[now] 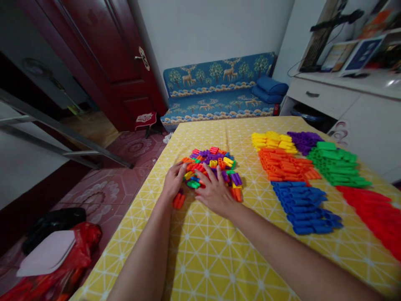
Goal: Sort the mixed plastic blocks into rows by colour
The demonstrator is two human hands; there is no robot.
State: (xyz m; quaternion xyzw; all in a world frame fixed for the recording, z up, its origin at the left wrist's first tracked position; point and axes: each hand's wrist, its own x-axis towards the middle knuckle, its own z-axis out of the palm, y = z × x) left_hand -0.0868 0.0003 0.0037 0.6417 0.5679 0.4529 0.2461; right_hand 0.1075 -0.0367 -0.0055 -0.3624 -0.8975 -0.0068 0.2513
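A loose pile of mixed-colour plastic building pieces, shaped like joined short tubes (206,157), lies on the yellow patterned tablecloth (200,259). My right hand (216,192) rests palm down on the near side of the pile, its fingers spread over the pieces. Against the pile's left edge sits my left hand (174,180), its thumb stretched out over the pieces and the other fingers partly hidden. Neither hand visibly grips a piece. A red-orange piece (178,200) lies just below my left hand, apart from the pile.
On the right, pieces lie grouped by colour: yellow (272,141), purple (303,142), orange (283,164), green (338,163), blue (303,207) and red (372,213). Beyond the table stand a blue sofa (213,100) and a white cabinet (328,96). Bags (84,242) lie on the floor at left.
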